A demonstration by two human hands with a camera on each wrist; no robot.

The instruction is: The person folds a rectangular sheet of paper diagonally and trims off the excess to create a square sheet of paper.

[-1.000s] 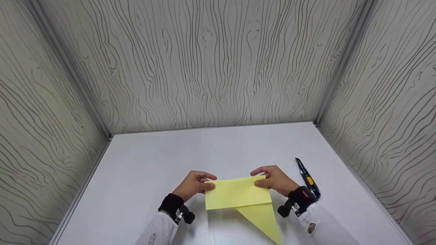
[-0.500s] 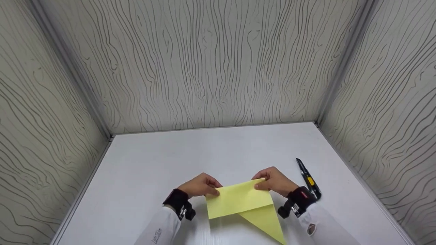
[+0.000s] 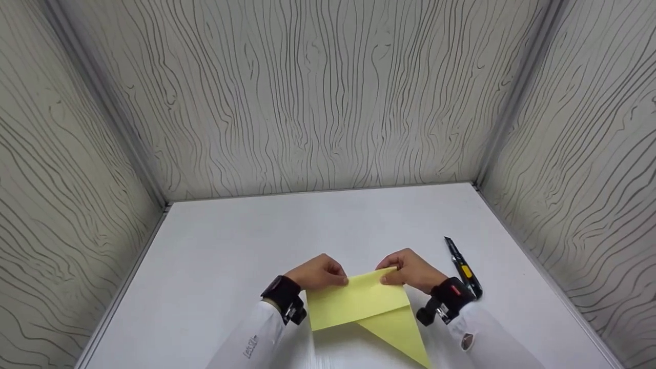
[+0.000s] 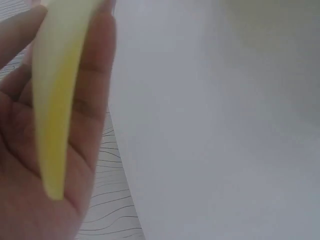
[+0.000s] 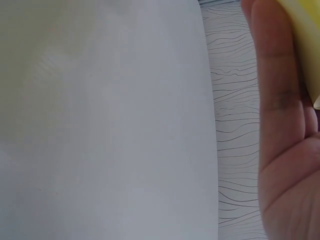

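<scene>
Holding yellow paper [image 3: 353, 302] low and centred in front of the body, over white table [image 3: 256, 230]. Raised at least along the band's lower edge, going by the shadow underneath. Folded: showing a broad rectangular band on top, with a triangular flap [image 3: 397, 330] hanging out below at the right. Running almost to the bottom of the head view with that flap; can't tell about contact with the table at its tip.

Pinching the top edge with left hand [image 3: 316, 272], left of the middle, thumb on the near face, fingers curled behind. Seeing a slim, bent strip nearly edge-on between thumb and fingers in the left wrist view.

Pinching the top right corner with right hand [image 3: 415, 271], thumb in front, fingers at the back. Catching only part of that hand and a bit of paper in the right wrist view; can't make out the thumb there.

Lying on the table to the right: black and yellow cutter [image 3: 463, 269], slim end away from the body, near right wrist strap [image 3: 451, 292]. Wearing white sleeves [image 3: 492, 338]. Enclosed by walls [image 3: 328, 102] in a wood-grain line pattern.
</scene>
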